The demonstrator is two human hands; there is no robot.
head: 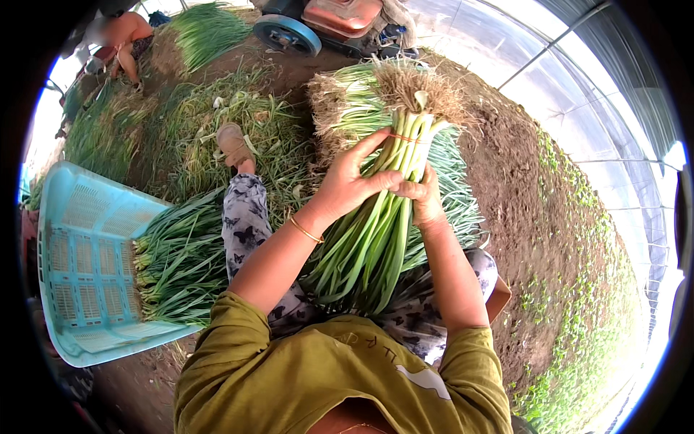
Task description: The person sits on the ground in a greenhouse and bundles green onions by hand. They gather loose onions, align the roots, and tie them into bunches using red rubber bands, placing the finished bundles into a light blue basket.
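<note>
Between my two hands is a bundle of green-leaved alliums (374,244), roots pointing away from me and leaves hanging towards my lap. A thin reddish band (407,139) circles its pale stems just below the brown root mass (417,92). My left hand (360,168) grips the left side, thumb across the stems and fingertips at the band. On the right side, my right hand (425,195) holds the stems lower down, its far fingers hidden behind them. Beneath the bundle lies a pile of similar plants (347,108), roots to the left.
A light-blue plastic crate (81,200) on my left holds more bundles (179,266). Loose leaves (190,141) litter the soil ahead. A wheeled machine (287,35) stands at the top, and another person (130,32) bends at the far left. Bare soil (499,179) runs along the plastic greenhouse wall (585,119).
</note>
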